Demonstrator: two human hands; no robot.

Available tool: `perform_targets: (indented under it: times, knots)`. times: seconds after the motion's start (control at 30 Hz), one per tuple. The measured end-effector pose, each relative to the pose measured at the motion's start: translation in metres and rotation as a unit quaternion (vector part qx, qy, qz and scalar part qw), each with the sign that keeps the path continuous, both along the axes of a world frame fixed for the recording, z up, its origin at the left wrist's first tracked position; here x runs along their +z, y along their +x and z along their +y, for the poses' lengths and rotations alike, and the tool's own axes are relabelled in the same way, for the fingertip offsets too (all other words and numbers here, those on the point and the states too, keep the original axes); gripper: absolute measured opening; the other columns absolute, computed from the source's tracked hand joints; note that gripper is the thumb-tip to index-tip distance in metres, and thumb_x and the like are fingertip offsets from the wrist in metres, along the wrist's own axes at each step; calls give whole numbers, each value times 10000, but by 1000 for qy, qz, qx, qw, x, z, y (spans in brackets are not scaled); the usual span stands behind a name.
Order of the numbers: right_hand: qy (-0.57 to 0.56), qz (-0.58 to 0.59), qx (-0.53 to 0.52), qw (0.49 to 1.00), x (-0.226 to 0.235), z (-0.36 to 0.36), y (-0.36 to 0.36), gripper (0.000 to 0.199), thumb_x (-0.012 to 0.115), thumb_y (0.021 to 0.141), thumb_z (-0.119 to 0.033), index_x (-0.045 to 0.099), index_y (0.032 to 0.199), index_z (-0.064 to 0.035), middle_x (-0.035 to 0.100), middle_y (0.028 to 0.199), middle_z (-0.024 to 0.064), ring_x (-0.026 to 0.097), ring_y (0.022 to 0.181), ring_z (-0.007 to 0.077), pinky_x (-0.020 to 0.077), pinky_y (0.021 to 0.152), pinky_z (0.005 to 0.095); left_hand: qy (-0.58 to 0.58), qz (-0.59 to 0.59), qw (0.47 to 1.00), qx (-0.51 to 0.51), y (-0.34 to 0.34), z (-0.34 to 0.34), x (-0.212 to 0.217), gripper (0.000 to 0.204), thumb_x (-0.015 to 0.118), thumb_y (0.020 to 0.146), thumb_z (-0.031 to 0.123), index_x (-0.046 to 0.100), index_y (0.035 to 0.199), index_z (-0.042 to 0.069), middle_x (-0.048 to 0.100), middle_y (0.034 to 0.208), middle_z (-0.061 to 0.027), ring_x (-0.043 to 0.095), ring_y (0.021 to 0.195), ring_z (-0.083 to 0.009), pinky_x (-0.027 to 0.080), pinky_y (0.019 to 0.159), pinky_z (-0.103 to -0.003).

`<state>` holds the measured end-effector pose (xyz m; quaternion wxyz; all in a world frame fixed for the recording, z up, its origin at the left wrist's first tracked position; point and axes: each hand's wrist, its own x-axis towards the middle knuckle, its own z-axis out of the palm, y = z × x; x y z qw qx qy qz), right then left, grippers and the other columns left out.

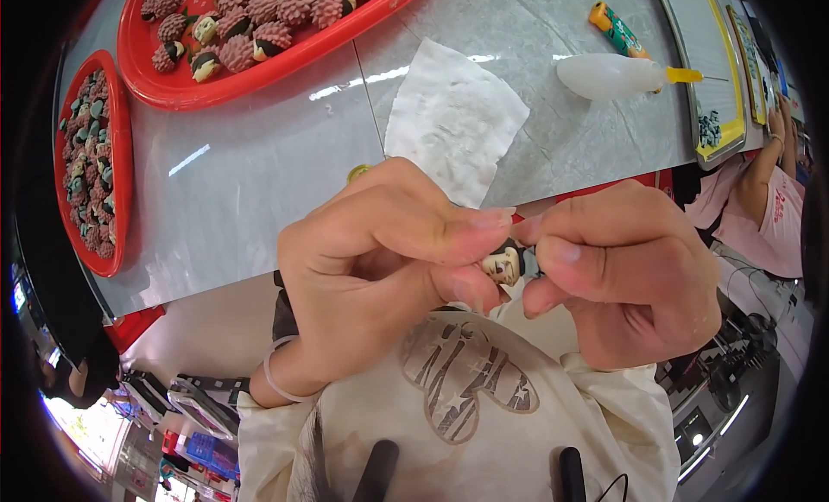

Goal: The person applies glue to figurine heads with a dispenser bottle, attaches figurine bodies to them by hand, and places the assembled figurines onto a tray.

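In front of my chest, both hands pinch one small figurine (502, 266) with a cream face and dark hair. My left hand (389, 243) is closed, its thumb and fingertips on the face side. From the other side my right hand (617, 273) closes thumb and fingers around a small grey-blue part (529, 262) next to the dark hair. Fingertips cover much of the figurine, and I cannot tell whether the grey-blue part is joined to it. Just beyond my hands, a crumpled white tissue (453, 113) lies on the grey table (250, 200).
A red tray (164, 94) at the far left holds several pink ridged pieces with faces. Another red tray (123, 182) at the left edge holds pink and teal pieces. At the right lie a white squeeze bottle (609, 76) with a needle tip and a green-orange tube (618, 31). A person's arm (760, 178) shows beyond.
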<state>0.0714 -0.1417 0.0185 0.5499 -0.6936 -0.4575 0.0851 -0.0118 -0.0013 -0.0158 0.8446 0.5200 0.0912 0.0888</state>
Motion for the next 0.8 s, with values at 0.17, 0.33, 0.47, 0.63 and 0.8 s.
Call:
perform_targets:
  times: [0.17,0.33,0.47,0.63,0.8]
  knots:
    - [9,5,-57,998,-8,2,-2,246,633,613,99,514,801,-5,541,738,126,558,582,167,455,474,226,1,22,1000,2,4,0,2,202,674,668,134,553,770,9,530,759,-96,564,672,-157,486,601,-245]
    - [37,-31,-86,995,-12,8,-3,201,665,639,-46,523,777,-13,539,701,101,527,549,146,410,467,217,-114,51,992,-22,6,0,4,238,657,689,155,550,820,-11,537,758,-103,562,629,-158,479,533,-228]
    - [28,-34,-100,994,-13,5,-7,230,679,621,-92,519,771,-26,538,700,89,505,537,138,398,475,230,-129,61,989,-31,5,1,5,265,652,694,169,548,843,-24,547,764,-112,557,595,-155,467,496,-219]
    - [11,-38,-105,994,-11,8,-10,224,679,611,-77,511,754,-36,535,690,82,495,535,136,398,472,229,-141,79,986,-34,6,2,5,267,656,690,173,551,836,-24,549,769,-114,552,591,-152,460,486,-218]
    - [23,-38,-106,993,-11,13,-8,197,663,626,-41,512,753,-36,529,669,72,491,517,135,393,472,231,-104,59,993,-6,6,6,8,260,654,690,164,554,837,-26,549,756,-106,550,611,-149,470,541,-223]
